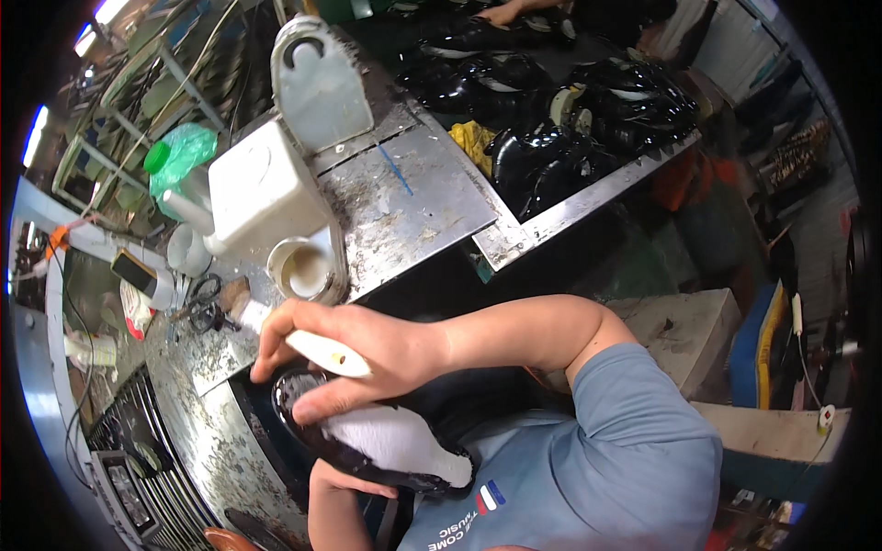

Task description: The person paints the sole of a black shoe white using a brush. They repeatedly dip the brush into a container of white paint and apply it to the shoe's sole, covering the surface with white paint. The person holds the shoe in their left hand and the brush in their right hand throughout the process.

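Observation:
A paintbrush with a cream handle is held in my right hand, its tan bristles pointing to the left near the metal bench. The thumb of that same hand presses on the end of a glossy black shoe. The shoe lies sole up against my body, and its underside is whitish. Beneath it, my left hand supports the shoe; part of its fingers is hidden. Just beyond the brush stands a white cup-like pot with pale liquid in it.
A white jug and an upright cut-open plastic container stand on the metal bench. Scissors and a green-capped bottle are at left. Glossy black shoes fill the far bench, where another person's hand reaches in.

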The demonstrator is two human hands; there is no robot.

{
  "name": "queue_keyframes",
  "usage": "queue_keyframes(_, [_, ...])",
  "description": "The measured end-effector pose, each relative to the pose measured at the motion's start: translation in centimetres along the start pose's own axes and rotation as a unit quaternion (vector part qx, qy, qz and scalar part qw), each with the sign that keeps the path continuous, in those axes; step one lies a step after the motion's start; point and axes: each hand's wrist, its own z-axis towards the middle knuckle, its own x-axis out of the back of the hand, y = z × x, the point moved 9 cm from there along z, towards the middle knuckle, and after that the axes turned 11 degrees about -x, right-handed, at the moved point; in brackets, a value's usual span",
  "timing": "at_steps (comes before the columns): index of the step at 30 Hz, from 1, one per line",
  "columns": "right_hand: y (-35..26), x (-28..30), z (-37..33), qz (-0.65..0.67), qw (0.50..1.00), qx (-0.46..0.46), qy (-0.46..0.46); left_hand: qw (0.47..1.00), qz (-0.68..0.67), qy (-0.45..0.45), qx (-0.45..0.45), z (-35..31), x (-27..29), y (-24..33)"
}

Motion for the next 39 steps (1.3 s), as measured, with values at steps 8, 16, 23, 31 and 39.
queue_keyframes(8, [0.9, 7.8, 1.1, -0.335, 0.925, -0.083, 0.161, 0.963, -0.07, 0.215, -0.149, -10.5, 2.7, -5.5])
queue_keyframes(16, [2.8, 8.1, 4.7, -0.523, 0.848, -0.01, 0.084, 0.938, -0.131, 0.262, -0.184, -13.3, 2.7, -6.3])
queue_keyframes(23, [1.3, 7.2, 5.5, -0.523, 0.837, 0.066, 0.145, 0.926, -0.087, 0.307, -0.204, -14.1, 2.9, -5.8])
queue_keyframes(31, [3.2, 7.1, 4.2, -0.534, 0.835, 0.048, 0.119, 0.894, 0.14, 0.321, -0.281, -12.5, 2.3, -0.8])
queue_keyframes(39, [3.3, 7.6, 3.2, -0.491, 0.86, 0.018, 0.135, 0.845, 0.238, 0.438, -0.194, -14.1, 3.7, 1.6])
